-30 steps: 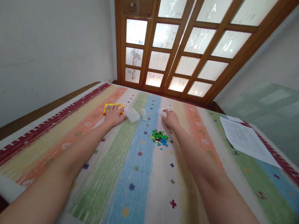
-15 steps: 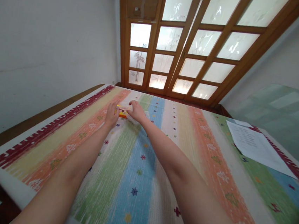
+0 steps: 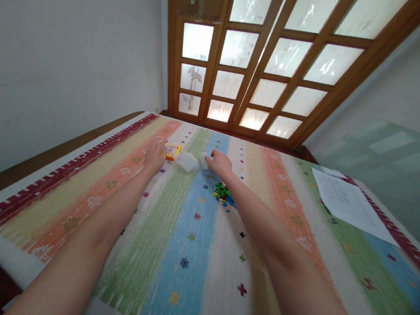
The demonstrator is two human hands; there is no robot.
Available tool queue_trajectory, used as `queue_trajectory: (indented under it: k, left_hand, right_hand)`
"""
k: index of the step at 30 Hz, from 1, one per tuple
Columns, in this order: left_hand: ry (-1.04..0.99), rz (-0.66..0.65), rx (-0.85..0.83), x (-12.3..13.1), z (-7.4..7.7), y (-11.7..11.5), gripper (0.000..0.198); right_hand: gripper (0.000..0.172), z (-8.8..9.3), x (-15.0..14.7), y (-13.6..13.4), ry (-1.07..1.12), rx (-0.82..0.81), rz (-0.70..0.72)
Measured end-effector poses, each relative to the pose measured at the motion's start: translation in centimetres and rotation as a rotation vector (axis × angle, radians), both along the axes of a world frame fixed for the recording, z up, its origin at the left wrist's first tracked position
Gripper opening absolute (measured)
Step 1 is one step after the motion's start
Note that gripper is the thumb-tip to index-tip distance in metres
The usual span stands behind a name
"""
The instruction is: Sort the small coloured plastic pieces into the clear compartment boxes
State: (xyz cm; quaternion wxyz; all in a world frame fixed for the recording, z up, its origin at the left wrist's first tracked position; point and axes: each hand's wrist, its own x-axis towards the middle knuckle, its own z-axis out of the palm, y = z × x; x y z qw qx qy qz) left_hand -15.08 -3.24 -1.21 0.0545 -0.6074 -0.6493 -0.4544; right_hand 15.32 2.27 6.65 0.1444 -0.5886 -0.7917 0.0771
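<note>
My left hand (image 3: 154, 156) grips the left end of a small yellow box (image 3: 172, 152) with a printed top, which lies on the far part of the table. Beside the box rests a piece of clear, whitish plastic packaging (image 3: 187, 162). Further right, my right hand (image 3: 220, 164) has its fingers closed on another crumpled bit of clear plastic (image 3: 204, 161). Just below that hand sits a loose pile of small building-brick pieces (image 3: 223, 193), mostly green and blue, partly covered by my right forearm.
A striped, patterned tablecloth (image 3: 149, 250) covers the table. Printed paper sheets (image 3: 350, 203) lie at the right side. A pale wall (image 3: 71, 55) borders the left, and wooden doors with frosted panes (image 3: 235, 85) stand behind the table.
My right hand has moved right, away from the yellow box, and now pinches clear plastic. The pile of small pieces, out of sight before, now shows beside my right forearm.
</note>
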Motion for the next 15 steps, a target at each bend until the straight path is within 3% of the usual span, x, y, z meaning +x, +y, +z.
queue_trajectory:
  k: [4, 7, 9, 11, 15]
  left_hand:
    - [-0.090, 0.074, -0.009, 0.7, 0.2, -1.7, 0.041]
    - [-0.002, 0.018, -0.049, -0.5, 1.0, -6.2, 0.037]
    - [0.125, -0.012, -0.071, -2.4, 2.1, -11.5, 0.040]
    - [0.228, 0.000, -0.125, -5.1, 3.5, -18.5, 0.038]
    - [0.284, 0.233, -0.266, -11.7, 5.2, -34.6, 0.030]
  right_hand:
    - [0.034, -0.7, -1.4, -0.1, -0.026, -0.002, 0.030]
    - [0.036, -1.4, -3.3, -0.5, -0.035, 0.033, 0.090]
    - [0.038, -1.7, -4.0, -1.0, -0.042, 0.079, 0.137]
    - [0.043, -1.9, -4.1, -1.3, -0.064, 0.080, 0.158]
    - [0.068, -2.8, -3.5, -0.2, -0.092, 0.087, 0.141]
